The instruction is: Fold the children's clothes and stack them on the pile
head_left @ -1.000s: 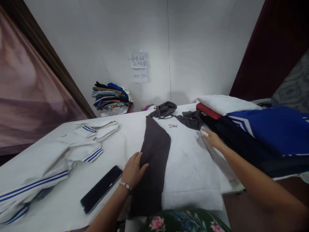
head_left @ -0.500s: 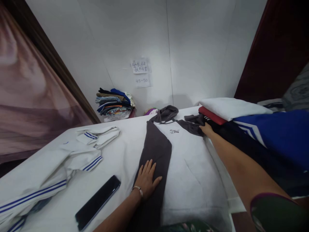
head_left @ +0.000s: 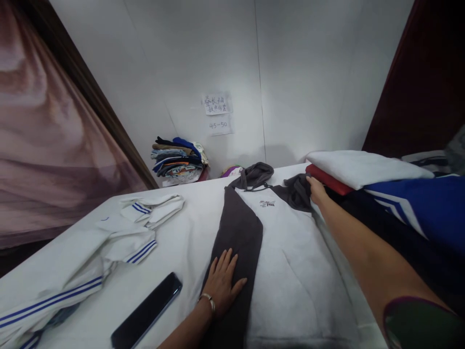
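A white hoodie [head_left: 290,261] with dark grey sleeves and hood lies spread out in front of me, a small dark print on its chest. My left hand [head_left: 222,281], with a bracelet at the wrist, rests flat on the grey left-side sleeve, fingers spread. At the far right shoulder, my right hand [head_left: 315,190] is closed on the other grey sleeve [head_left: 300,190], which is bunched up by the fingers. The grey hood [head_left: 257,173] lies crumpled at the far end.
A dark phone [head_left: 147,310] lies left of the hoodie. Beyond it is a white garment [head_left: 109,247] with blue stripes. Folded clothes are stacked [head_left: 179,162] by the wall. On the right are white [head_left: 366,165], red and blue [head_left: 443,208] garments. Paper notes [head_left: 219,114] hang on the wall.
My right hand has pulled the far-right sleeve inward and bunched it up over the shoulder. My left hand stays flat on the other sleeve. The view has shifted slightly.
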Motion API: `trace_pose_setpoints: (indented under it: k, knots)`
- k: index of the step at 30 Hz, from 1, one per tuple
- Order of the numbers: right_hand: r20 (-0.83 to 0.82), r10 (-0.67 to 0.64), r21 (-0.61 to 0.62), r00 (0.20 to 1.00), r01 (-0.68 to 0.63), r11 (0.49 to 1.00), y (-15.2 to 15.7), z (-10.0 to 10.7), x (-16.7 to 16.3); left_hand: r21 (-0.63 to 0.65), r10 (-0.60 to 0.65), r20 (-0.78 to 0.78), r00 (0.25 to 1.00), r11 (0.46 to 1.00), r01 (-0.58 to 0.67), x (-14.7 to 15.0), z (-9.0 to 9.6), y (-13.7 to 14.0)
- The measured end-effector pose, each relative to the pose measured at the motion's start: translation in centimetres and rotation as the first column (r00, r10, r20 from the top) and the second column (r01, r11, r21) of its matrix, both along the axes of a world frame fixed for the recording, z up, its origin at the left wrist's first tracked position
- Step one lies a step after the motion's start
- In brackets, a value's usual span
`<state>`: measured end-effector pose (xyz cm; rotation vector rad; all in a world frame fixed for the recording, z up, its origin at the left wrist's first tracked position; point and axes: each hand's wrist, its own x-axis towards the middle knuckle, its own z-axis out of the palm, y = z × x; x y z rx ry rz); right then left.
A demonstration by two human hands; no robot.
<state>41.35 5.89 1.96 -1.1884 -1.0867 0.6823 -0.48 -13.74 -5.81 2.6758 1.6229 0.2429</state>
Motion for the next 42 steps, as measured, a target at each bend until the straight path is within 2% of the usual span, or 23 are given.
trace_pose_setpoints:
  k: [2,4,6,7,9,11,12,14,16,18,20,22,24,26,28,31,36,39,42]
  knots:
    - [-0.067,0.037,0.057,0.997,-0.033,0.998,-1.1,1.4,-0.8,-0.012,0.003,0.022,1.0,1.0,-0.002,0.0,0.0,0.0]
    - [-0.106,0.17,0.131,0.98,-0.156,0.979,-3.3,2.3,-1.7,-0.042,0.012,0.05,0.999,0.999,-0.009,0.0,0.2,0.0]
    - [-0.03,0.36,0.169,0.933,-0.35,0.921,-6.6,2.1,-3.0,-0.101,0.039,0.084,0.996,0.994,-0.03,0.2,0.8,0.0]
    - [0.069,0.437,0.146,0.897,-0.443,0.885,-8.4,1.6,-3.7,-0.133,0.062,0.11,0.992,0.99,-0.047,0.5,1.3,0.1]
    - [0.332,0.562,0.028,0.758,-0.603,0.797,-11.9,0.1,-5.2,-0.17,0.097,0.197,0.976,0.983,-0.063,1.4,2.6,0.6]
    - [0.55,0.62,-0.107,0.56,-0.688,0.717,-14.8,-1.7,-6.6,-0.167,0.103,0.327,0.939,0.985,-0.05,2.9,4.0,1.4]
    - [0.621,0.621,-0.164,0.477,-0.696,0.699,-16.0,-2.4,-7.2,-0.167,0.099,0.39,0.916,0.985,-0.035,3.8,4.7,2.0]
    - [0.708,0.587,-0.223,0.392,-0.664,0.713,-17.5,-3.6,-7.9,-0.204,0.132,0.452,0.882,0.978,-0.042,5.7,5.6,3.3]
    - [0.756,0.521,-0.2,0.398,-0.617,0.761,-18.1,-4.5,-8.0,-0.234,0.169,0.42,0.892,0.969,-0.074,7.4,6.1,4.7]
    - [0.781,0.432,-0.115,0.451,-0.576,0.81,-18.2,-5.5,-7.7,-0.229,0.156,0.331,0.931,0.97,-0.081,8.6,6.3,5.9]
    - [0.787,0.333,-0.024,0.519,-0.514,0.857,-17.9,-6.8,-7.2,-0.198,0.065,0.231,0.971,0.98,-0.019,9.3,6.4,6.8]
    - [0.794,0.226,0.03,0.564,-0.409,0.912,-17.6,-8.0,-6.7,-0.181,-0.078,0.142,0.987,0.978,0.104,9.7,6.5,7.6]
    - [0.812,0.126,0.032,0.57,-0.259,0.965,-17.3,-8.9,-6.3,-0.202,-0.19,0.072,0.979,0.959,0.2,10.0,6.8,8.2]
    - [0.839,0.052,0.002,0.542,-0.099,0.995,-17.1,-9.2,-5.9,-0.228,-0.245,0.01,0.97,0.943,0.24,10.4,7.2,8.7]
    - [0.866,0.013,-0.031,0.5,0.028,0.999,-17.0,-9.1,-5.6,-0.221,-0.285,-0.059,0.957,0.938,0.266,10.9,7.6,8.9]
    - [0.879,0.009,-0.081,0.478,0.131,0.988,-16.9,-8.8,-4.9,-0.187,-0.352,-0.179,0.919,0.929,0.32,11.5,8.3,9.0]
    - [0.832,0.059,-0.155,0.551,0.129,0.98,-16.4,-9.3,-3.7,-0.163,-0.427,-0.241,0.872,0.903,0.397,11.7,10.3,8.7]
    - [0.822,0.062,-0.159,0.566,0.123,0.98,-16.2,-9.7,-3.4,-0.215,-0.341,-0.232,0.911,0.931,0.294,11.3,12.5,8.2]
    - [0.825,0.068,-0.165,0.561,0.124,0.978,-16.1,-9.8,-3.4,-0.178,-0.249,-0.165,0.954,0.959,0.22,10.6,15.1,7.0]
